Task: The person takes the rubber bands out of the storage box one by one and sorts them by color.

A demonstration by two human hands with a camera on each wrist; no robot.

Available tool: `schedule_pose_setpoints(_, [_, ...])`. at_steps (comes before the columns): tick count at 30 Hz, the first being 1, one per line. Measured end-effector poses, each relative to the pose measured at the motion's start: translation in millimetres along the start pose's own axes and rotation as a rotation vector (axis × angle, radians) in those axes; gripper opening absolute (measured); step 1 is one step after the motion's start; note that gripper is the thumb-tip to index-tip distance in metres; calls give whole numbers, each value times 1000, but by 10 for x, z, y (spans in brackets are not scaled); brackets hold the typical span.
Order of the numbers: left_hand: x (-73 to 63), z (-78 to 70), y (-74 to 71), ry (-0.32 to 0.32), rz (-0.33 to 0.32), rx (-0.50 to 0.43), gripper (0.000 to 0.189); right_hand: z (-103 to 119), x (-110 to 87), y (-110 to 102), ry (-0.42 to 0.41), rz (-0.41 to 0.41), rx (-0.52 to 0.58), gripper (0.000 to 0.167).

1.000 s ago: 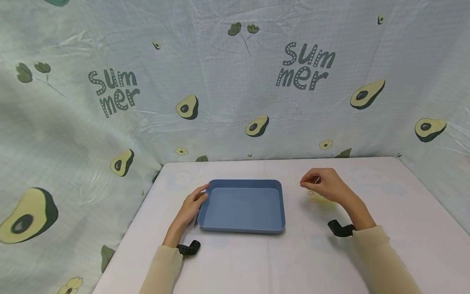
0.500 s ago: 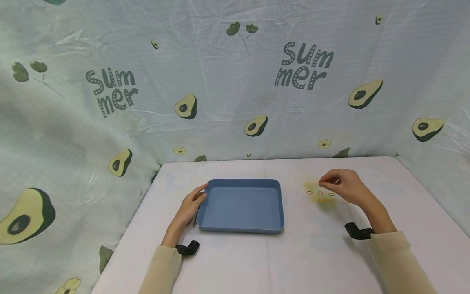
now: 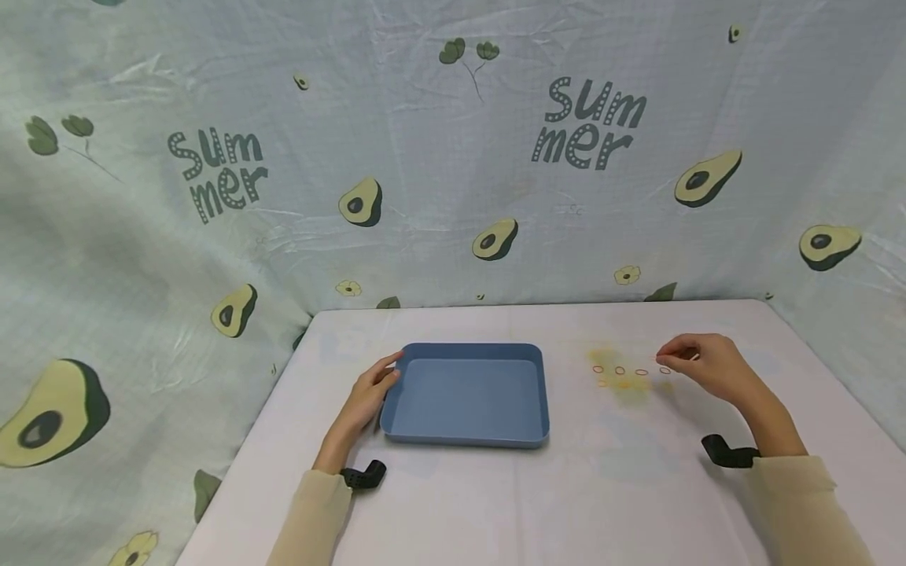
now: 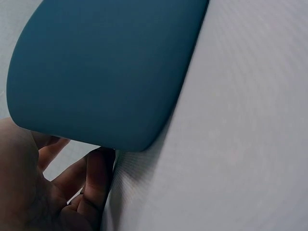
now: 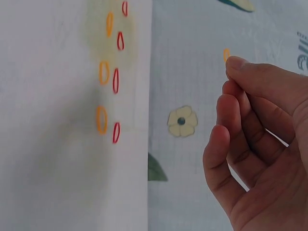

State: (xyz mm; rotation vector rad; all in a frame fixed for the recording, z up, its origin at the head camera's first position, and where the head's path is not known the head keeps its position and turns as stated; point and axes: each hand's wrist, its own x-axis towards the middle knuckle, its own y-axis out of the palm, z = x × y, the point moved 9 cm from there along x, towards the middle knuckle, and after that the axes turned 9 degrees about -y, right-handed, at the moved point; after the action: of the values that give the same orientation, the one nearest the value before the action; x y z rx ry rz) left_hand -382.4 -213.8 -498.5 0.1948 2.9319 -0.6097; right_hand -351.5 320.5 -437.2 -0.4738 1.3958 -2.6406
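At the left side of a shallow blue rectangular tray (image 3: pixel 463 402), my left hand (image 3: pixel 362 402) rests with fairly straight fingers at the rim. The left wrist view has its fingers close against the tray's outer wall. Over the table's right part, my right hand (image 3: pixel 711 368) pinches a small orange rubber band (image 5: pixel 226 54) between thumb and fingertips. Below it lie several thin bands in two rows: red rubber bands (image 5: pixel 114 81) in the farther row, orange rubber bands (image 5: pixel 98 120) in the nearer one. The bands look faint in the head view.
A white-covered table (image 3: pixel 453 503) carries everything. Behind and to the left hangs a pale curtain (image 3: pixel 425 134) printed with avocados, flowers and the word summer. The table's far edge meets this curtain. Black wrist cameras sit on both forearms.
My right hand has moved to the right along the rows, still pinching, and more of the bands show on its left. The left hand and the tray have kept their places.
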Motion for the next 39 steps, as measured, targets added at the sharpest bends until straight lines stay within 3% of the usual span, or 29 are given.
schedule_pose_setpoints(3, [-113,-140,18,-18,14,-1,49,-99,-37,-33,33,3,3,27])
schedule_pose_setpoints(9, [-132,-180,18,-10,11,10,49,-278,-96,-70,77,-1,24,32])
schedule_pose_setpoints(15, [3,-13,30,-24,13,5,50,-500,-155,-42,124,35,14,35])
schedule_pose_setpoints(21, [141,172,14,3,-14,-3,49,-647,-227,11,168,90,23,33])
schedule_pose_setpoints(39, [153,221,-6,-10,-23,8,46,-869,-251,131,220,155,9,27])
